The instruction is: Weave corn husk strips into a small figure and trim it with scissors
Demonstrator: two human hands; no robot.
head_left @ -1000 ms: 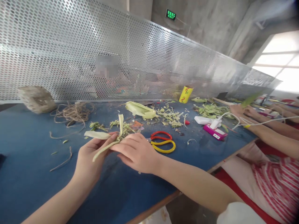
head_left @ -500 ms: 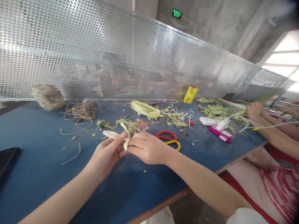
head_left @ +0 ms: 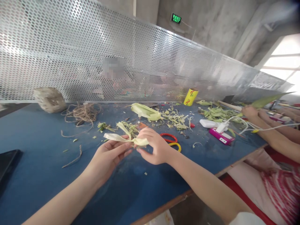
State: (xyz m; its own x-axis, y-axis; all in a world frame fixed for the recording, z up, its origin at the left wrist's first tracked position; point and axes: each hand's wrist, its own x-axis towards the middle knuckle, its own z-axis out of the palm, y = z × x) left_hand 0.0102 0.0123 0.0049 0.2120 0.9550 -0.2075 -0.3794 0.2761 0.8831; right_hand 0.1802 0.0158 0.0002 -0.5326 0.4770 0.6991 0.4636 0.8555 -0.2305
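Pale strips of husk cross between my two hands, low over the table. My left hand pinches them from the left, thumb on top. From the right, my right hand has its fingers closed around the strips' right end, which sticks out over the thumb. Just behind the hands lies a small green sprig. Scissors with red and yellow handles lie beside my right hand, partly hidden by it. A larger green husk rests farther back.
Tangled twine and a rough block are at the back left, a dark device at the left edge. Husk scraps, a yellow roll and a purple power strip lie right. Another person's hand holds a leaf.
The strips now spread out flatter across my hands, with one end reaching right over my right thumb. My right hand has turned and shifted slightly right. The other person's hand has moved left.
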